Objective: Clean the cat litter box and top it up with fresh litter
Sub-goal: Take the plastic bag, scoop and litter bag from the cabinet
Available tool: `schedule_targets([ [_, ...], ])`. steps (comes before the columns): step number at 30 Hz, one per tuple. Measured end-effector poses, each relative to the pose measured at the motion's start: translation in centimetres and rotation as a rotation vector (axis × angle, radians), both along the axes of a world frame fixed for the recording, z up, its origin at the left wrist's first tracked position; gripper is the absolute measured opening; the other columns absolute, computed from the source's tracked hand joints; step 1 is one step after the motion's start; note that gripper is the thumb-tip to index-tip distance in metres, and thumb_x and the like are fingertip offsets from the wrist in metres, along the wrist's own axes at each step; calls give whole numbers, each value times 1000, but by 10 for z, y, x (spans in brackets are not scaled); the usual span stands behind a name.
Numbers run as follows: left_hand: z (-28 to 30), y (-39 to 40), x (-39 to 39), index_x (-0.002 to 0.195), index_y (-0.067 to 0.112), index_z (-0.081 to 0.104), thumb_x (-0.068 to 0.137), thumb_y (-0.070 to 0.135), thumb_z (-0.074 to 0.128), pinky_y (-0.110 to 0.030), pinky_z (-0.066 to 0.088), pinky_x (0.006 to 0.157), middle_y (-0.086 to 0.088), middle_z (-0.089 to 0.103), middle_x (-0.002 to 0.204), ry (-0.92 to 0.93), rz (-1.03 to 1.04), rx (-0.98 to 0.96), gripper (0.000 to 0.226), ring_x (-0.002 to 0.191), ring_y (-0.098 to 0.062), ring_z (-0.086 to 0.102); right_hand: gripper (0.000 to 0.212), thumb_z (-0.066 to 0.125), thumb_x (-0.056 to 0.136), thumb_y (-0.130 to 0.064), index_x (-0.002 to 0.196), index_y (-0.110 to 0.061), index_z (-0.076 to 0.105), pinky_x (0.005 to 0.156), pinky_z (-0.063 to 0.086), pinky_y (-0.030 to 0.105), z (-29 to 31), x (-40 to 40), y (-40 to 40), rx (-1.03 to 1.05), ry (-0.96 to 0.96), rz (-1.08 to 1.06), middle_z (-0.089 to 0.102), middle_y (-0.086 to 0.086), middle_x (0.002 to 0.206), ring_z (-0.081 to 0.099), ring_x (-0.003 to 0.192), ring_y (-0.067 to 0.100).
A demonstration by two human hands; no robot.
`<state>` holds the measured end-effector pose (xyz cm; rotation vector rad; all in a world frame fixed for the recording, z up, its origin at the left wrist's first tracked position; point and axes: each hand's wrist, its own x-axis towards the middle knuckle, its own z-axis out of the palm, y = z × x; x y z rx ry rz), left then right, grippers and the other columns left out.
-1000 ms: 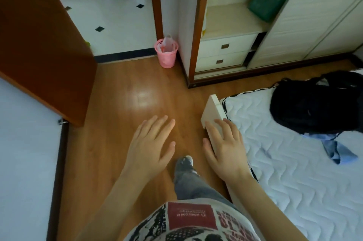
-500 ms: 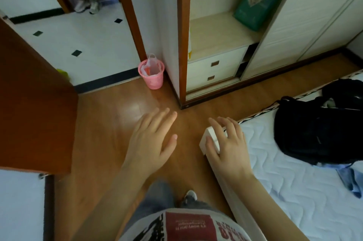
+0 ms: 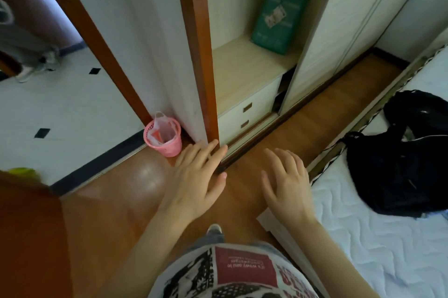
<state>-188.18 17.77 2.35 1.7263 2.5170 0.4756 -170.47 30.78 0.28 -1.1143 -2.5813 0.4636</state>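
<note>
A: What is nearest the camera?

B: The person's left hand (image 3: 196, 182) and right hand (image 3: 287, 187), both held out over the wood floor (image 3: 116, 212) with fingers spread and holding nothing, probably free for carrying.

A: And beyond them?

B: A bed (image 3: 388, 237) with a black bag (image 3: 402, 164) on the right, a pink bin (image 3: 164, 138) by the doorway, and a green bag (image 3: 282, 11), possibly fresh litter, on a wardrobe shelf (image 3: 242, 67).

A: The litter box?

B: Not in view.
</note>
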Motion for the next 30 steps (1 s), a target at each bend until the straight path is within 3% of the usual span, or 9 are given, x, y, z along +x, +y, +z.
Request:
schedule_targets([
  [4, 8, 44, -53, 143, 24, 47, 97, 47, 36, -49, 33, 112, -2, 51, 145, 23, -135, 17, 53, 138, -26, 42, 50, 31, 95, -44, 136, -21, 50, 105, 40, 52, 9, -36, 21, 7, 28, -118, 53, 4, 135, 42, 131, 28],
  [9, 6, 98, -80, 146, 24, 43, 97, 44, 36, -40, 21, 115, -1, 46, 149, 4, -271, 6, 53, 141, -23, 36, 46, 38, 94, -38, 133, -17, 52, 103, 41, 51, 8, -54, 51, 6, 50, -215, 55, 8, 130, 44, 128, 31],
  [16, -9, 184, -103, 148, 24, 41, 98, 45, 34, -44, 29, 117, 0, 44, 151, -6, -326, -72, 55, 143, -22, 32, 48, 38, 95, -39, 135, -18, 51, 107, 36, 44, 2, -84, 139, -14, 32, -232, 52, 5, 134, 40, 131, 28],
  [23, -18, 303, -131, 148, 24, 40, 97, 46, 34, -38, 19, 119, 1, 43, 151, 44, -201, -97, 57, 143, -20, 31, 52, 34, 94, -42, 138, -17, 48, 107, 37, 48, 1, -134, 291, -29, -7, -75, 51, 8, 136, 38, 132, 29],
  [27, -6, 374, -144, 147, 25, 40, 96, 45, 36, -45, 31, 115, 2, 45, 150, -26, -68, -43, 55, 141, -21, 33, 53, 32, 96, -45, 141, -20, 45, 108, 36, 47, 17, -158, 376, 6, -26, 66, 49, 6, 139, 38, 134, 27],
  [30, 2, 418, -155, 148, 25, 40, 96, 45, 35, -46, 31, 116, 2, 44, 151, -12, 19, -25, 56, 142, -21, 32, 53, 32, 96, -45, 142, -21, 44, 109, 36, 48, 25, -180, 428, 35, -49, 176, 48, 6, 141, 36, 136, 27],
])
